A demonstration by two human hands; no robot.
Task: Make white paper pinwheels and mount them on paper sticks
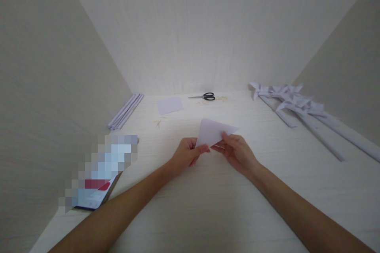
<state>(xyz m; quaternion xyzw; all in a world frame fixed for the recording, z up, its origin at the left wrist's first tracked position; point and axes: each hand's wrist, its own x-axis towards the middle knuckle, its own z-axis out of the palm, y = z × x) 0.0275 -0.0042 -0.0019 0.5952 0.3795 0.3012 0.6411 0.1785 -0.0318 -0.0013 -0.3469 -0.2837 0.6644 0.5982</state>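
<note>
A pale sheet of paper (212,131), roughly triangular and apparently folded, is held between both hands just above the white table. My left hand (189,152) pinches its lower left corner, thumb on top. With thumb and fingers, my right hand (236,150) grips the lower right edge. Beyond the hands, a flat square of paper (170,106) lies on the table. Black-handled scissors (204,97) rest to the right of that square, their blades pointing left.
Rolled paper sticks (126,111) lie at the back left. Several paper pinwheels on sticks (297,104) are piled at the right. A phone or tablet (99,197), partly blurred out, sits at the left by the wall. Small yellowish scraps (158,123) dot the table (213,213).
</note>
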